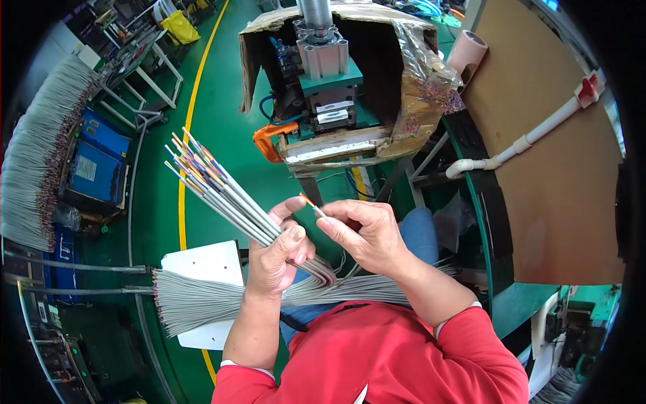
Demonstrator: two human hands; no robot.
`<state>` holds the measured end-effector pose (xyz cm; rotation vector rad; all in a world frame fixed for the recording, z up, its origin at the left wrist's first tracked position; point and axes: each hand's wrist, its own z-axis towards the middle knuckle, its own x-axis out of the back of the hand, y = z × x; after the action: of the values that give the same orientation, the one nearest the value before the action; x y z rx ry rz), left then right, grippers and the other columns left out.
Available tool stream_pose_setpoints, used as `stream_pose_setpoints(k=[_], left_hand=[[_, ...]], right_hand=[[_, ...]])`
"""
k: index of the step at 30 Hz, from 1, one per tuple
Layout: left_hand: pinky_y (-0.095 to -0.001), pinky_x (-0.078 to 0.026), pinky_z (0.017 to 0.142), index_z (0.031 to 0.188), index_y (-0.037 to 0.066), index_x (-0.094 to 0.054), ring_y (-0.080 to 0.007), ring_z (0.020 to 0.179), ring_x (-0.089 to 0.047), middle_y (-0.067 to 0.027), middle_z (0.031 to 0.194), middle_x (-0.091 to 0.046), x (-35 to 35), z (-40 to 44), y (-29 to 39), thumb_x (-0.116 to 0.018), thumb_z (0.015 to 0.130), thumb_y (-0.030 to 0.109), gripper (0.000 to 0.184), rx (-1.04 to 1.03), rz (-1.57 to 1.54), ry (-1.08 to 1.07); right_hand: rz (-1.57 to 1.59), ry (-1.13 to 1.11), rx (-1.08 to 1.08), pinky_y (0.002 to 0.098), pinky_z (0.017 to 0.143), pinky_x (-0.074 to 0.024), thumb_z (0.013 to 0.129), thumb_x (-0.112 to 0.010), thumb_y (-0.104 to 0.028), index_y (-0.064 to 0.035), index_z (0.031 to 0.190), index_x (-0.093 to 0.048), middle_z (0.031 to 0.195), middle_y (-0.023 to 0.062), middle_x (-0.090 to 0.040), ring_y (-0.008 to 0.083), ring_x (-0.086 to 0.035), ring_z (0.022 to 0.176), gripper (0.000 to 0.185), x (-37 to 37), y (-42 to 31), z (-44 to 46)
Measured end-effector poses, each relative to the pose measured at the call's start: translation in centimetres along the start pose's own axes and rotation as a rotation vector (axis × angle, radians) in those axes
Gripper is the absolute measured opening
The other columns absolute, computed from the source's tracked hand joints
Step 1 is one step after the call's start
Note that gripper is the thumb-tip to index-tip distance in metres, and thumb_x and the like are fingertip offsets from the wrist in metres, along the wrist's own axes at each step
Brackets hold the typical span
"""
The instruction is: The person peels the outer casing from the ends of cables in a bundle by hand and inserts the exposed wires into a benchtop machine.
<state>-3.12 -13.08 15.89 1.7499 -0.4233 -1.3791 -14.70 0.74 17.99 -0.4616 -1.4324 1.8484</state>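
My left hand [281,249] is wrapped round a bundle of grey cables [235,212], whose stripped ends with coloured wires fan out to the upper left. To its right, my right hand [360,232] pinches one single grey cable [317,210] between thumb and fingers, its orange and white wire tips pointing up and left. The left index fingertip is close beside those tips. Below both hands a larger bunch of grey cables [195,299] lies across my lap and over a white board [202,266].
Ahead stands a press [326,60] inside a cut cardboard box [417,81], with an orange clamp [272,140] at its front left. A thick row of hanging grey cables [37,155] and a blue bin [97,158] are at left. A brown panel with a white pipe [538,131] is at right.
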Motion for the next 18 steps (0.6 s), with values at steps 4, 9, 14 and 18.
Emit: stream_pose_setpoints(k=[4, 9, 14, 18], left_hand=[[-0.0261, -0.045, 0.056, 0.134, -0.003, -0.049, -0.0074, 0.053, -0.048, 0.0028, 0.063, -0.048, 0.1, -0.17, 0.07, -0.065, 0.09, 0.013, 0.049, -0.001, -0.01, -0.052], [-0.0264, -0.046, 0.056, 0.137, -0.004, -0.046, -0.0074, 0.053, -0.048, 0.0027, 0.063, -0.048, 0.26, -0.02, 0.25, -0.065, 0.091, 0.014, 0.053, 0.021, 0.013, -0.034], [-0.027, -0.046, 0.057, 0.136, -0.004, -0.048, -0.0077, 0.053, -0.048, 0.0026, 0.063, -0.048, 0.32, 0.03, 0.49, -0.065, 0.09, 0.014, 0.052, 0.032, 0.008, -0.038], [-0.0276, -0.046, 0.057, 0.137, -0.003, -0.048, -0.0084, 0.053, -0.048, 0.0024, 0.063, -0.048, 0.24, -0.05, 0.63, -0.064, 0.09, 0.013, 0.052, 0.047, 0.01, -0.044]], right_hand=[[-0.11, -0.073, -0.088, 0.0276, 0.051, -0.0464, 0.089, -0.071, -0.016, 0.0008, 0.089, -0.07, 0.065, 0.0093, -0.065, 0.01, -0.059, 0.056, 0.016, 0.19, 0.33, -0.34], [-0.087, -0.106, -0.13, 0.0283, 0.051, -0.0454, 0.089, -0.07, -0.016, 0.0007, 0.087, -0.07, 0.063, 0.0095, -0.064, 0.0115, -0.058, 0.054, 0.017, 0.34, 0.06, -0.19], [-0.069, -0.093, -0.08, 0.0283, 0.05, -0.0444, 0.09, -0.069, -0.016, 0.0013, 0.084, -0.068, 0.061, 0.0088, -0.063, 0.0109, -0.057, 0.053, 0.018, 0.29, -0.15, -0.07], [-0.099, -0.128, -0.146, 0.028, 0.05, -0.0441, 0.089, -0.07, -0.017, 0.0019, 0.082, -0.066, 0.061, 0.0094, -0.062, 0.0099, -0.057, 0.054, 0.02, 0.51, -0.24, -0.05]])
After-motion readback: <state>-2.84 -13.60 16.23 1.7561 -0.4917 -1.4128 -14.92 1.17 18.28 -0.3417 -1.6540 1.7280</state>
